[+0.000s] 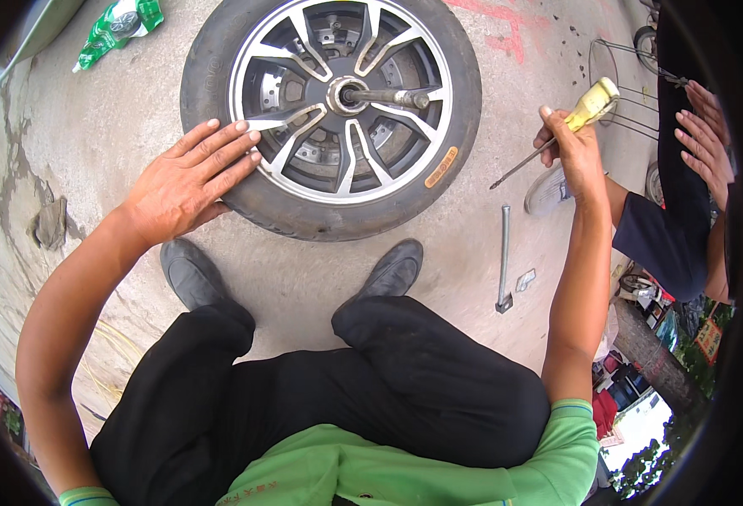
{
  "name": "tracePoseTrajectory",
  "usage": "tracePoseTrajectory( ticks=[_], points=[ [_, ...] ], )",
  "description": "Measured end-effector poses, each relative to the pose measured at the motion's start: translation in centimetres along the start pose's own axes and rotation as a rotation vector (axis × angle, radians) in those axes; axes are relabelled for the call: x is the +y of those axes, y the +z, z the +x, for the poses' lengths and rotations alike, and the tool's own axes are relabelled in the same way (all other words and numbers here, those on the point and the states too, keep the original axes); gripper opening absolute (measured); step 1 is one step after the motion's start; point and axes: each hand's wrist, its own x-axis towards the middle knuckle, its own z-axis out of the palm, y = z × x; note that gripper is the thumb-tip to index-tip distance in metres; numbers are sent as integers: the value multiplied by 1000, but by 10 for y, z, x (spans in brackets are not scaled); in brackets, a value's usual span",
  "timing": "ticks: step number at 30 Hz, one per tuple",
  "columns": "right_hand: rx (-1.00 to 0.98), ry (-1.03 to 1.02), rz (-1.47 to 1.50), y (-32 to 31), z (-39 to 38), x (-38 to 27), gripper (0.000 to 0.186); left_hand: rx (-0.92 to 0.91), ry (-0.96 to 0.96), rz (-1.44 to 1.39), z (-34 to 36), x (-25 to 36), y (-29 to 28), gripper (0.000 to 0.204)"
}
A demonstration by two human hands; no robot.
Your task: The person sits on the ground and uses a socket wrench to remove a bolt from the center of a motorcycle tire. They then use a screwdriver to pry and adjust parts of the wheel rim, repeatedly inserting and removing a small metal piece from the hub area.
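A motorcycle-type wheel (pixel 329 221) with a black tyre and silver-and-black spokes lies flat on the concrete in front of my feet. Out of its hub (pixel 348 96) a metal axle rod (pixel 397 98) sticks up, leaning right in view. My left hand (pixel 188 179) rests with outstretched fingers on the tyre's near left side, fingertips reaching the rim. To the right of the wheel, my right hand (pixel 576 150) is closed around a screwdriver (pixel 592 104) with a yellow handle. Its dark shaft slants down to the left, and the tip is clear of the tyre.
A long metal bolt (pixel 505 257) and a small metal plate (pixel 526 280) lie on the ground right of my feet. Another person's hands (pixel 702 139) and shoe (pixel 547 192) are at the right. A green plastic packet (pixel 118 29) lies at the far left, a grey lump (pixel 49 223) nearer.
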Motion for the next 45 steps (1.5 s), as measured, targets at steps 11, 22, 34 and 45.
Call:
tracePoseTrajectory(
  ticks=[11, 22, 34, 45],
  points=[
    [-482, 500, -190, 62, -48, 180, 40, -29, 14, 87, 3, 0, -3, 93],
    [-535, 376, -587, 57, -41, 178, 63, -38, 1, 111, 3, 2, -2, 93],
    [-495, 284, -652, 53, -34, 159, 72, -54, -6, 81, 5, 4, -9, 93],
    [-205, 95, -622, 32, -17, 136, 71, 21, 14, 80, -12, -18, -19, 100]
  ],
)
